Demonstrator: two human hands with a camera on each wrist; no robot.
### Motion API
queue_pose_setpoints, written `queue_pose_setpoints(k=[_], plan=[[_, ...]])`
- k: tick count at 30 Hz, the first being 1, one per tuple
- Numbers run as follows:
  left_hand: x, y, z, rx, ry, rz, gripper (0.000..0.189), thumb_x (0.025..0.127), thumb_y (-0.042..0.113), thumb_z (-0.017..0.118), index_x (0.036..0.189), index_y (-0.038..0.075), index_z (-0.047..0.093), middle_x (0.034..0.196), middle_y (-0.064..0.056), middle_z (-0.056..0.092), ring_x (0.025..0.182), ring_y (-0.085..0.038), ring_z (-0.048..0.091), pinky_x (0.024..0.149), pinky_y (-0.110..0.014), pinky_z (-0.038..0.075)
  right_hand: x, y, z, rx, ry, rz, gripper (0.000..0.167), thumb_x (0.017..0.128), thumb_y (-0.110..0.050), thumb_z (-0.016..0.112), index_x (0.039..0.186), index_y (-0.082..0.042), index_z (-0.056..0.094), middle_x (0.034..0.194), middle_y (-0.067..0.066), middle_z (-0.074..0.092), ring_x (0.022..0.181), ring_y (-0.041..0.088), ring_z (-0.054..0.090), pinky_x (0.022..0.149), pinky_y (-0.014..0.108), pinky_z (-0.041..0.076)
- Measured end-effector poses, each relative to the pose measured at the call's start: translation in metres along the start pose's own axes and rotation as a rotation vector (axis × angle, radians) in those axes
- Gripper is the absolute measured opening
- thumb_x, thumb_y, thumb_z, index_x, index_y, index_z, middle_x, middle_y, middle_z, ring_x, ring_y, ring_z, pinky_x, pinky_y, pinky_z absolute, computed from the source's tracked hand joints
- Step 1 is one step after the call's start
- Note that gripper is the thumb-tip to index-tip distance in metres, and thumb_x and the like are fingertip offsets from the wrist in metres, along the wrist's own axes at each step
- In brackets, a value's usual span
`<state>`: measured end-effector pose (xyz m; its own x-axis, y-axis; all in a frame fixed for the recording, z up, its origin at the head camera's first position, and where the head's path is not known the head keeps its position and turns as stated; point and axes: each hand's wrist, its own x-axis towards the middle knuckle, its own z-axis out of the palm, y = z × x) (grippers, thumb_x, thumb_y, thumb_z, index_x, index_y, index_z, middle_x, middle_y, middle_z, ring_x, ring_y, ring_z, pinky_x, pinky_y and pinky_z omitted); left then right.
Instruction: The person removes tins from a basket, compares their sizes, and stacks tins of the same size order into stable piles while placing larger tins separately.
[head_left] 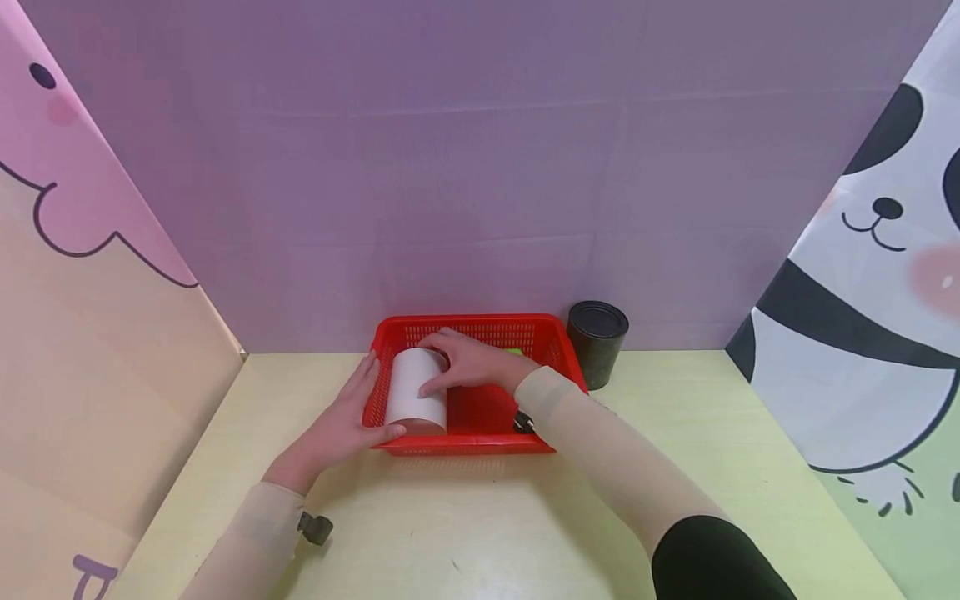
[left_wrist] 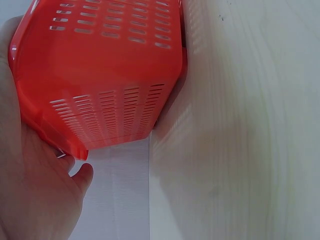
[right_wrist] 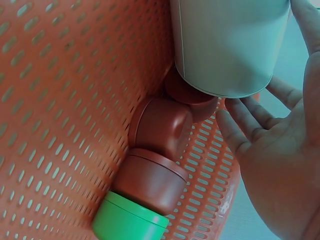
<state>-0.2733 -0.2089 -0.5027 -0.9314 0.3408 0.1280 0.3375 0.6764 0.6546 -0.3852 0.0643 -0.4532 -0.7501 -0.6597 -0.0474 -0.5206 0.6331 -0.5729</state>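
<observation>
A white cylinder (head_left: 414, 385) with a reddish-brown end lies inside the red basket (head_left: 465, 446), at its left side. My right hand (head_left: 480, 362) reaches over the basket and holds the cylinder's far end, thumb on its side and fingers at the end. Against the basket's left front corner rests my left hand (head_left: 341, 421), fingers straight along the left side and thumb over the front rim. In the right wrist view, brown round containers (right_wrist: 162, 127) and a green one (right_wrist: 130, 217) lie in the basket below the cylinder.
A dark lidded can (head_left: 597, 343) stands at the basket's right, close to the purple back wall (head_left: 487, 183). A small black object (head_left: 523, 422) shows in the basket beside the right forearm. The pale wooden table (head_left: 450, 525) extends in front.
</observation>
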Motion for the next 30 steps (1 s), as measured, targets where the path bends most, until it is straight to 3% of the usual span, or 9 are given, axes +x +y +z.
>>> queue_pose_setpoints(k=[11,20,30], plan=[[-0.001,0.001,0.000,0.001,0.001,-0.004,0.128,0.088,0.061,0.086,0.179,0.010,0.010,0.186,-0.010,0.004,0.168,-0.042,0.014,0.108,-0.065,0.056,0.000,-0.001,-0.003,0.065,-0.035,0.003,0.085,0.081,-0.051,0.098,0.152,-0.030,0.056,0.140,-0.009,0.056,0.129,0.014,0.055,0.100,0.032,0.062],[-0.002,0.003,-0.001,-0.003,0.002,0.002,0.127,0.089,0.060,0.085,0.178,0.008,0.011,0.186,-0.012,0.005,0.168,-0.042,0.013,0.113,-0.067,0.050,-0.001,-0.008,-0.007,0.150,-0.100,-0.007,0.085,0.081,-0.045,0.099,0.151,-0.028,0.052,0.144,-0.007,0.057,0.133,0.017,0.055,0.101,0.033,0.061],[-0.001,0.001,0.000,-0.004,0.005,0.012,0.127,0.089,0.061,0.085,0.178,0.009,0.011,0.186,-0.010,0.004,0.169,-0.041,0.012,0.116,-0.067,0.048,-0.004,-0.016,-0.011,0.160,-0.146,0.028,0.088,0.084,-0.041,0.098,0.155,-0.028,0.046,0.146,-0.006,0.056,0.135,0.018,0.053,0.099,0.033,0.062]])
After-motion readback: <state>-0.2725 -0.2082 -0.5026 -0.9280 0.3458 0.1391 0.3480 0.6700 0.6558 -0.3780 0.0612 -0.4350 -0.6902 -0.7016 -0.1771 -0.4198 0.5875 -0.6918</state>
